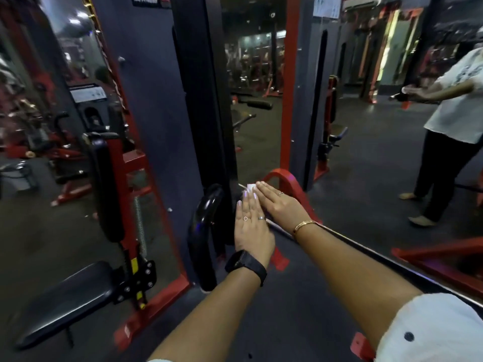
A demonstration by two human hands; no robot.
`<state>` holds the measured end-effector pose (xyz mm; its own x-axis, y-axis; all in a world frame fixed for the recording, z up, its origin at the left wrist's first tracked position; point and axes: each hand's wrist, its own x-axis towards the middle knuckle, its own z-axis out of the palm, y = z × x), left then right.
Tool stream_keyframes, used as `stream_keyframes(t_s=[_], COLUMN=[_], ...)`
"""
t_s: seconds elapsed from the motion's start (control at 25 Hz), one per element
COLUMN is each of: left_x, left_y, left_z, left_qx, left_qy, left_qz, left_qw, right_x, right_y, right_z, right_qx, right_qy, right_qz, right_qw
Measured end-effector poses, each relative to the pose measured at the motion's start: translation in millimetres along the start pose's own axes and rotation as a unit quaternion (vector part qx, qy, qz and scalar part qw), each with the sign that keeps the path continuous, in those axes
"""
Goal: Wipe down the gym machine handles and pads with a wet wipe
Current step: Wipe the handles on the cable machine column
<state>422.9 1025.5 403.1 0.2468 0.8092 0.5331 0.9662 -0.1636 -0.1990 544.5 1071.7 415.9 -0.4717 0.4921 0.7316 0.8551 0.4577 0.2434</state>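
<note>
Both my arms reach forward over a red and black gym machine. My left hand (pixel 251 226), with a black watch on the wrist, lies flat with straight fingers. Beside it my right hand (pixel 281 202), with a gold bracelet, is also flat, its fingers pressing a white wet wipe (pixel 250 187) whose corner shows beyond the fingertips. The surface under the hands is mostly hidden. A glossy black roller pad (pixel 203 231) stands just left of my left hand. A red curved frame bar (pixel 283 177) rises behind my right hand.
A black seat pad (pixel 70 296) and upright back pad (pixel 104 189) on a red frame stand at the left. A dark weight-stack column (pixel 198 100) rises ahead. A person in a white shirt (pixel 454 105) stands at the right. A metal bar (pixel 379 254) runs diagonally at the right.
</note>
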Motion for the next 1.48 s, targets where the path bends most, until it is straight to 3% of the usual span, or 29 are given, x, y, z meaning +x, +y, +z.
stream_keyframes(t_s=[0.12,0.28,0.48,0.68,0.88,1.08,1.28,1.48], left_x=[20.4,47.6,59.6,51.5,36.1,13.0,4.8,3.3], left_y=[11.2,39.0,37.2,32.5,28.3,16.2,9.4,10.4], left_z=[21.8,40.3,57.7,65.9,64.6,64.8,56.3,53.7], left_qx=[0.006,0.085,0.133,0.174,0.198,0.225,0.230,0.215], left_qy=[-0.001,-0.111,-0.100,-0.086,-0.070,-0.081,-0.065,-0.049], left_qz=[-0.050,-0.151,-0.238,-0.249,-0.261,-0.252,-0.264,-0.263], left_qw=[0.999,0.979,0.957,0.949,0.942,0.938,0.934,0.939], right_x=[10.6,25.1,27.4,19.7,34.0,10.0,32.3,10.3], right_y=[26.0,54.3,56.3,49.9,33.7,24.8,-2.3,9.9], right_z=[36.9,77.9,109.3,111.3,110.6,113.9,99.5,100.2], right_qx=[0.042,0.124,0.208,0.208,0.269,0.311,0.348,0.311], right_qy=[-0.007,-0.017,0.012,0.060,0.036,0.044,-0.010,0.031], right_qz=[-0.061,-0.089,-0.138,-0.176,-0.119,-0.138,-0.043,-0.133], right_qw=[0.997,0.988,0.968,0.960,0.955,0.939,0.936,0.940])
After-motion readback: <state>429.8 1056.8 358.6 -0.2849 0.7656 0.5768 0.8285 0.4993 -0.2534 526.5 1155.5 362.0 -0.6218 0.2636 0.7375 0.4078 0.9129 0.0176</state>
